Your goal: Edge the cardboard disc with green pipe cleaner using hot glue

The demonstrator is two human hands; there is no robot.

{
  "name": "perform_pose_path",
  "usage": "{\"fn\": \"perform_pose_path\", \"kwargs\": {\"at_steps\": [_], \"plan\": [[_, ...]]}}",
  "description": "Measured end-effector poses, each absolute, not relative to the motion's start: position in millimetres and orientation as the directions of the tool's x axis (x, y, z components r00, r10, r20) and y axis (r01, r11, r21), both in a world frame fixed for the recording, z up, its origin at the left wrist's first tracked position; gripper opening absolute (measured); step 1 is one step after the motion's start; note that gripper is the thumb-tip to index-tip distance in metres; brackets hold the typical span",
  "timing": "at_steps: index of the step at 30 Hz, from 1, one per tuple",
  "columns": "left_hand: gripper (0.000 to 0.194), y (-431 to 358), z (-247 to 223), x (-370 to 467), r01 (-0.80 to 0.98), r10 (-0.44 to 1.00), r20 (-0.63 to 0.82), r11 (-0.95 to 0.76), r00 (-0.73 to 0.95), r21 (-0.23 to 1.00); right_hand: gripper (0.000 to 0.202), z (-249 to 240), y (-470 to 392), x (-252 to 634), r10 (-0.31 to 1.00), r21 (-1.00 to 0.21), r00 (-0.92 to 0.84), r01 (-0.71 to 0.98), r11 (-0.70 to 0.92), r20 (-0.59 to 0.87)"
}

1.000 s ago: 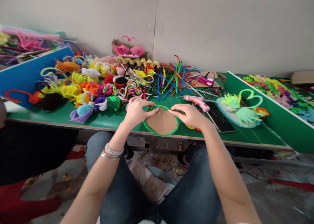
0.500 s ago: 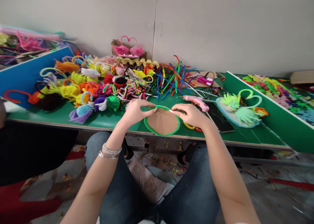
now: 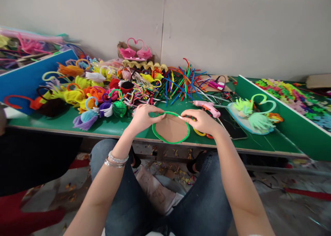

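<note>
A round piece of brown cardboard [image 3: 172,128] with a bright green pipe-cleaner rim lies at the front edge of the green table [image 3: 129,127]. My left hand [image 3: 146,118] pinches the rim at its upper left between thumb and fingers. At the upper right, my right hand [image 3: 199,120] pinches the same rim. Just beyond my right hand rests a pink glue gun [image 3: 207,108]. Yellow-handled scissors [image 3: 198,132] lie partly hidden under that hand.
Colourful yarn swans [image 3: 88,88] are heaped at the left beside a blue divider [image 3: 33,81]. Loose pipe cleaners [image 3: 181,82] lie at the back. At the right are a phone [image 3: 232,124], a swan piece [image 3: 254,117] and a green divider [image 3: 279,119]. A person's dark clothing shows far left.
</note>
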State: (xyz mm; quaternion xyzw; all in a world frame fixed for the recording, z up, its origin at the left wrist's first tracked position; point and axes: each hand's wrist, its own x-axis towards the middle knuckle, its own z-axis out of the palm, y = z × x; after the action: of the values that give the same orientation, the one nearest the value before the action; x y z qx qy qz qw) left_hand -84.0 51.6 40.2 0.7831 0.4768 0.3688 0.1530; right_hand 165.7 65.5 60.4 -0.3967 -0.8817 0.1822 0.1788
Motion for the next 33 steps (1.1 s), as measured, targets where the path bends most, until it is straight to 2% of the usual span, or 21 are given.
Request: {"fn": "perform_pose_path", "kwargs": {"at_steps": [5,8,10,15,19,23,27,33], "plan": [[0.025,50,45,-83,0.464,0.895,0.331,-0.439,0.298,0.77,0.027,63,67,170,0.764,-0.502,-0.617,0.609,0.615,0.188],[0.038,49,50,-83,0.398,0.923,0.262,-0.36,0.28,0.844,0.029,63,68,173,0.778,-0.503,-0.599,0.621,0.601,0.189],[0.045,48,52,-84,0.386,0.93,0.231,-0.331,0.285,0.861,0.029,62,68,175,0.785,-0.502,-0.589,0.629,0.594,0.192],[0.029,47,52,-86,0.345,0.912,0.23,-0.348,0.339,0.872,0.028,61,69,178,0.789,-0.509,-0.579,0.625,0.591,0.206],[0.037,46,53,-88,0.229,0.891,0.22,-0.328,0.397,0.916,0.025,66,68,178,0.78,-0.494,-0.578,0.619,0.61,0.238],[0.048,45,54,-91,0.088,0.893,0.18,-0.236,0.413,0.968,0.024,67,68,178,0.755,-0.468,-0.589,0.601,0.648,0.289],[0.058,45,54,-91,0.048,0.912,0.112,-0.143,0.394,0.989,0.024,64,71,180,0.744,-0.473,-0.59,0.582,0.661,0.312],[0.054,44,55,-91,0.003,0.911,0.097,-0.107,0.401,0.994,0.024,63,73,182,0.753,-0.537,-0.592,0.551,0.639,0.288]]}}
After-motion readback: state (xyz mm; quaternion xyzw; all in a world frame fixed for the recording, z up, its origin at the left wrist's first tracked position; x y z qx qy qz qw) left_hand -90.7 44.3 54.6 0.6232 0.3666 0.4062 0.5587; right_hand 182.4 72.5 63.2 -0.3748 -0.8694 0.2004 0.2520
